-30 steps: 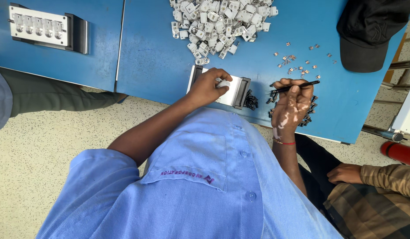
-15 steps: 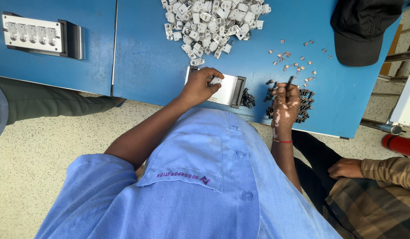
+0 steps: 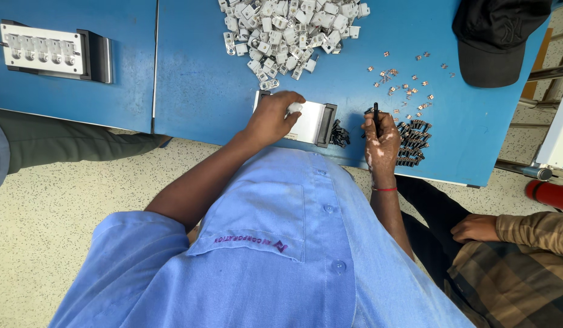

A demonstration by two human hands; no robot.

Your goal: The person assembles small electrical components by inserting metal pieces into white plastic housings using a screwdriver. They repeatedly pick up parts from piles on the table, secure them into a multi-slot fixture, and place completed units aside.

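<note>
Centrally, on the blue table (image 3: pixel 202 91), lay a flat silver-and-black metal fixture block (image 3: pixel 315 121), near the table's front edge. The left hand (image 3: pixel 272 116) rested on that block, fingers curled around a small white plastic part (image 3: pixel 295 108) pinched at the fingertips. The right hand (image 3: pixel 383 141) was clenched around a thin black pen-like tool (image 3: pixel 375 113), held upright with its tip pointing away from the person. Just beside the right hand lay a cluster of small black clips (image 3: pixel 415 143), with a smaller clump of the same (image 3: pixel 339 133) touching the block's right end. Beyond them, small copper-coloured metal contacts (image 3: pixel 406 82) were scattered loosely. A heap of white plastic housings (image 3: pixel 287 30) occupied the table's far side, above the block. A black cap (image 3: pixel 494 36) sat at the far right. A second white-and-black fixture (image 3: pixel 50 51) lay well apart at the far left. Another person's hand (image 3: pixel 476 228), on a checked sleeve, rested low at the right, off the table.
</note>
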